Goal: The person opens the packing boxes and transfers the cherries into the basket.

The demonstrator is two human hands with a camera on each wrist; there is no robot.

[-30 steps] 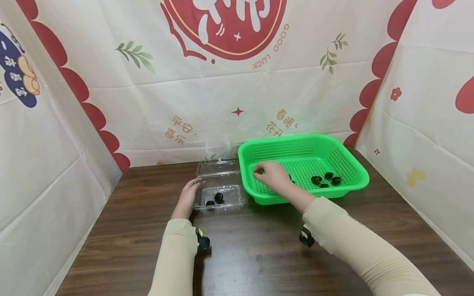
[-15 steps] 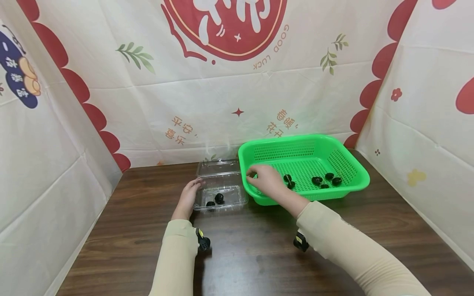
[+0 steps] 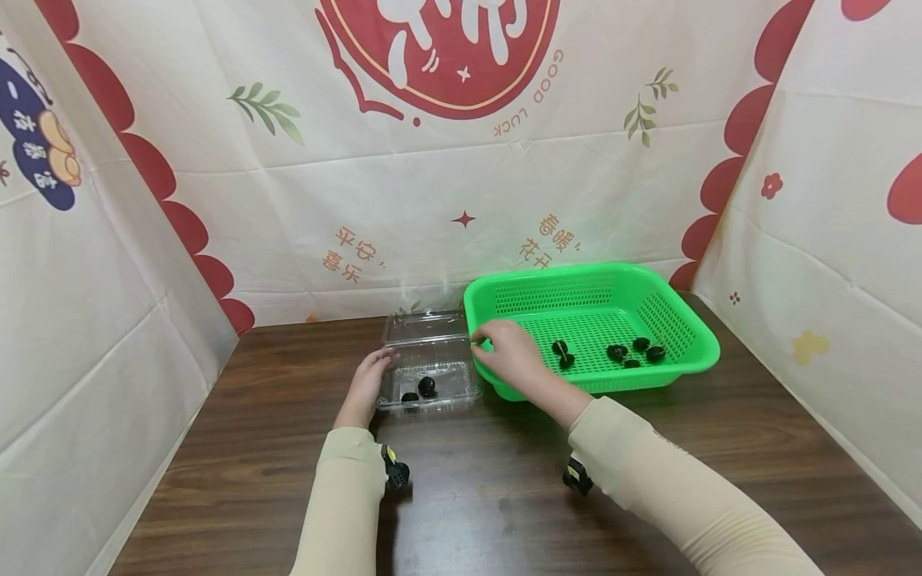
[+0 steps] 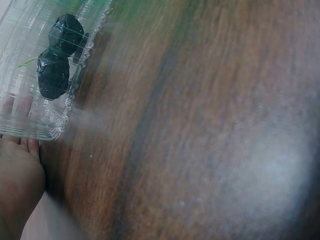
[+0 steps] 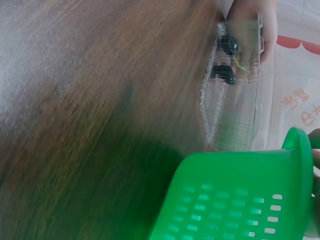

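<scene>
My left hand rests against the left side of a clear plastic clamshell box, its lid folded back. Two dark cherries, one with a thin green stem, lie in the box's near left corner. Over the left rim of a green plastic basket, my right hand has thumb and forefinger curled together. It pinches a dark cherry, almost wholly hidden by the fingers now; only the fingertips show at the right wrist view's edge. Several more dark cherries lie on the basket floor.
The box and basket stand side by side on a dark wooden table, with the basket's rim higher than the box. A printed cloth hangs behind and on both sides. A small black camera is strapped to each wrist.
My right hand has moved left, from above the basket floor to the rim beside the box. Two cherries it partly covered now show in the basket. My left hand has stayed put.
</scene>
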